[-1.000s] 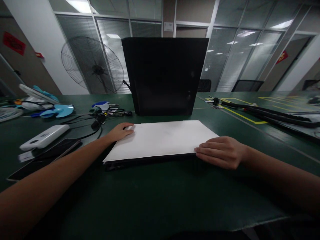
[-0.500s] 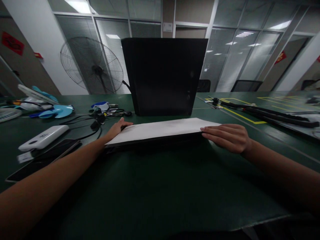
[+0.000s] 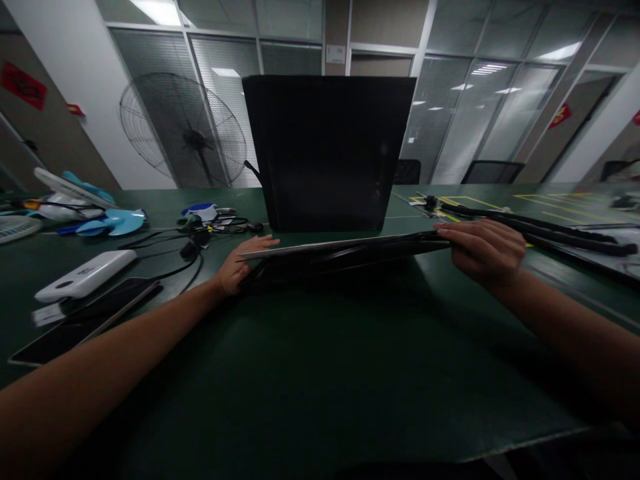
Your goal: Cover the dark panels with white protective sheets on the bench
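A thin, flat black-and-white panel (image 3: pixel 345 255) spans the space between my hands above the green table. It is tilted so that its dark underside and front edge face me, with only a narrow light strip of its top showing. My right hand (image 3: pixel 485 248) pinches its right end, fingers on top and bent together. At the left end, my left hand (image 3: pixel 237 263) holds the panel's corner, its upper fingers stretched out over it. What kind of panel it is I cannot tell.
A large black box-like case (image 3: pixel 330 153) stands upright behind the panel. To the left lie a white power bank (image 3: pixel 86 275), a dark phone-like slab (image 3: pixel 85 320), cables (image 3: pixel 193 247) and blue fan blades (image 3: pixel 113 222). Black tubes (image 3: pixel 540 230) lie at the right.
The panel has tipped, its white top turning nearly out of sight and its dark underside showing. My right hand has moved up and right with it; the left hand's fingers have spread.
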A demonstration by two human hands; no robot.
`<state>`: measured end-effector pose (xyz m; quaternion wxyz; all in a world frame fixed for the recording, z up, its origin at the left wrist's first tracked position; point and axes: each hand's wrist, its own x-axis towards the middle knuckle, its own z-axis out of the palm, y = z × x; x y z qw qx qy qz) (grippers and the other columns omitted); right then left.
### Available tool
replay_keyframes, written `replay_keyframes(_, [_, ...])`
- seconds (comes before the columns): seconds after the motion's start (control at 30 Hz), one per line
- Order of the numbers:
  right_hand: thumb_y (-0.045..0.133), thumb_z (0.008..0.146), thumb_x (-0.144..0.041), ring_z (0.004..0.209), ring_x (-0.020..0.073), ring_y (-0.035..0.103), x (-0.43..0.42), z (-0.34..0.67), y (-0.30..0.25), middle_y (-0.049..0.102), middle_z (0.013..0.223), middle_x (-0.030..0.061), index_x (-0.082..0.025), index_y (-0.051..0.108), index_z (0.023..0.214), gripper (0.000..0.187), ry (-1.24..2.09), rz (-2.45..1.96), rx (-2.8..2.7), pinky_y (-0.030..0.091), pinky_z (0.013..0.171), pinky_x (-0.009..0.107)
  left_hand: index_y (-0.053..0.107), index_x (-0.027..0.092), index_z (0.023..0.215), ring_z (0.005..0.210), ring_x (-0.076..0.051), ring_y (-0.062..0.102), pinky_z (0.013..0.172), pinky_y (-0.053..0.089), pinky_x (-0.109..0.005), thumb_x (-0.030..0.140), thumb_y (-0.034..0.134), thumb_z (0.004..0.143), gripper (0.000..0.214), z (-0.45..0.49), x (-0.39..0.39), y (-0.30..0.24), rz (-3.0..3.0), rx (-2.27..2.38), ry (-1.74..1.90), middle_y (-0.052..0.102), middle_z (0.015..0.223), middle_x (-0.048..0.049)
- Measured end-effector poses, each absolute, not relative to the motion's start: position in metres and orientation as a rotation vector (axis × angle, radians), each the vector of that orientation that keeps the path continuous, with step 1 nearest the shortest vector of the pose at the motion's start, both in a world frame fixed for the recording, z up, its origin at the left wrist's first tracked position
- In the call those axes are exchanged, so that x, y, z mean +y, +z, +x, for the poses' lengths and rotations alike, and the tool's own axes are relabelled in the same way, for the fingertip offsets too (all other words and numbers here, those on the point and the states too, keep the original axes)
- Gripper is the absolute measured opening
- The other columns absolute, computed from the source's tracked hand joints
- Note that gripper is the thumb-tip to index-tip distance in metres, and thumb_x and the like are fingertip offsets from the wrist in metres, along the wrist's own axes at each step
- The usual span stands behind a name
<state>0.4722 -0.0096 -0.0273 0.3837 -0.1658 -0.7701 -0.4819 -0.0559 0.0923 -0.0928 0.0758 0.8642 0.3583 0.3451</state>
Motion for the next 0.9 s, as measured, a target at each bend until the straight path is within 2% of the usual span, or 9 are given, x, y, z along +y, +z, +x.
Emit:
replay_keyframes(0.07, [0.065,0.080,0.003,0.092,0.0140,0.076,-0.007,0.474,-0.029,0.081,0.111,0.0045,-0.021,0.070,0.115,0.042,-1.232,-0.449,-1.928,0.058,0.081,0.026,0.072,0.022,0.130,0.138,-0.041,0.056,0.117,0.042,-0.059,0.071,0.048,0.087,0.070,-0.059,0.094,-0.097,2.637,0.901,1.083,0.068,0.142,-0.0144])
replay_keyframes(0.13, [0.066,0.080,0.004,0.090,0.0142,0.076,-0.004,0.475,-0.031,0.081,0.109,0.0040,-0.021,0.070,0.114,0.043,-1.246,-0.457,-1.907,0.058,0.079,0.026,0.070,0.019,0.132,0.129,-0.040,0.063,0.111,0.048,-0.057,0.075,0.049,0.085,0.076,-0.062,0.096,-0.101,2.666,0.837,1.109,0.071,0.136,-0.0166])
replay_keyframes(0.23, [0.067,0.078,0.004,0.090,0.0150,0.076,0.000,0.478,-0.034,0.081,0.108,0.0049,-0.021,0.070,0.114,0.044,-1.248,-0.460,-1.893,0.057,0.077,0.026,0.072,0.018,0.129,0.115,-0.040,0.071,0.101,0.057,-0.053,0.076,0.065,0.077,0.078,-0.064,0.095,-0.105,2.768,0.833,1.072,0.075,0.127,-0.0170])
replay_keyframes(0.3, [0.067,0.080,0.003,0.091,0.0154,0.076,0.001,0.480,-0.036,0.081,0.110,0.0050,-0.022,0.069,0.114,0.043,-1.236,-0.483,-1.904,0.057,0.077,0.026,0.073,0.020,0.127,0.111,-0.037,0.073,0.098,0.059,-0.049,0.067,0.070,0.080,0.066,-0.062,0.093,-0.105,2.843,0.865,1.020,0.077,0.123,-0.0142])
replay_keyframes(0.4, [0.068,0.082,-0.001,0.089,0.0156,0.076,0.002,0.481,-0.039,0.081,0.108,0.0049,-0.023,0.067,0.116,0.041,-1.202,-0.502,-1.948,0.056,0.076,0.027,0.072,0.023,0.127,0.106,-0.029,0.077,0.094,0.060,-0.041,0.045,0.056,0.097,0.041,-0.057,0.089,-0.104,2.886,0.974,0.998,0.080,0.119,-0.0090])
replay_keyframes(0.5, [0.073,0.084,-0.010,0.086,0.0187,0.075,0.001,0.479,-0.042,0.079,0.102,0.0077,-0.021,0.064,0.119,0.038,-1.107,-0.498,-1.979,0.057,0.076,0.031,0.072,0.022,0.127,0.104,-0.025,0.078,0.093,0.060,-0.036,0.035,0.049,0.101,0.037,-0.053,0.087,-0.104,2.876,1.039,0.993,0.080,0.120,-0.0066])
replay_keyframes(0.63, [0.082,0.083,-0.026,0.083,0.0220,0.071,-0.004,0.475,-0.043,0.075,0.098,0.0094,-0.021,0.063,0.118,0.040,-1.062,-0.528,-2.041,0.058,0.074,0.035,0.072,0.025,0.129,0.111,-0.026,0.076,0.100,0.058,-0.037,0.037,0.050,0.098,0.039,-0.053,0.086,-0.105,2.830,1.100,0.923,0.078,0.127,-0.0050])
replay_keyframes(0.8, [0.078,0.088,-0.020,0.069,0.0164,0.063,-0.011,0.466,-0.034,0.067,0.084,0.0033,-0.022,0.068,0.104,0.019,-1.013,-0.662,-1.989,0.050,0.061,0.029,0.073,0.027,0.128,0.117,-0.031,0.073,0.106,0.055,-0.044,0.045,0.049,0.099,0.042,-0.048,0.080,-0.098,2.722,1.206,0.860,0.077,0.129,-0.0054])
replay_keyframes(0.9, [0.077,0.090,-0.022,0.071,0.0165,0.063,-0.016,0.459,-0.014,0.067,0.085,0.0045,-0.020,0.071,0.102,0.014,-0.962,-0.752,-1.987,0.051,0.065,0.029,0.074,0.026,0.122,0.115,-0.034,0.072,0.105,0.055,-0.046,0.051,0.049,0.098,0.042,-0.042,0.077,-0.093,2.621,1.331,0.890,0.078,0.122,-0.0069])
